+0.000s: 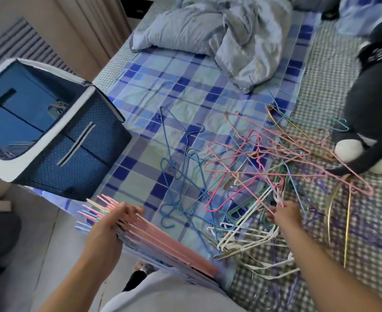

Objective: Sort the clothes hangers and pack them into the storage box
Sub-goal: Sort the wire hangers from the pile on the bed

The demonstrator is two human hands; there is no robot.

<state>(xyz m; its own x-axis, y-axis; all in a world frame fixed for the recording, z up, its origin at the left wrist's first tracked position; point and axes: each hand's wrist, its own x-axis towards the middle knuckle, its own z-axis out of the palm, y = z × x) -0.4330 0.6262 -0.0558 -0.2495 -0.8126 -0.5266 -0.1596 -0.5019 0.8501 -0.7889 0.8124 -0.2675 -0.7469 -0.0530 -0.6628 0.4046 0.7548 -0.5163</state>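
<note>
My left hand grips a stacked bundle of mostly pink hangers, held low at the front left over the bed's edge. My right hand pinches a pink hanger at the near edge of a tangled pile of hangers in pink, white, green, purple and gold. Several blue hangers lie loose to the left of the pile. The dark blue storage box with a white rim stands open at the left edge of the bed; a few hangers show inside it.
The bed has a blue plaid sheet and a checked cover. A pillow and crumpled quilt lie at the back. Another person in dark clothes sits at the right, one hand reaching into the pile.
</note>
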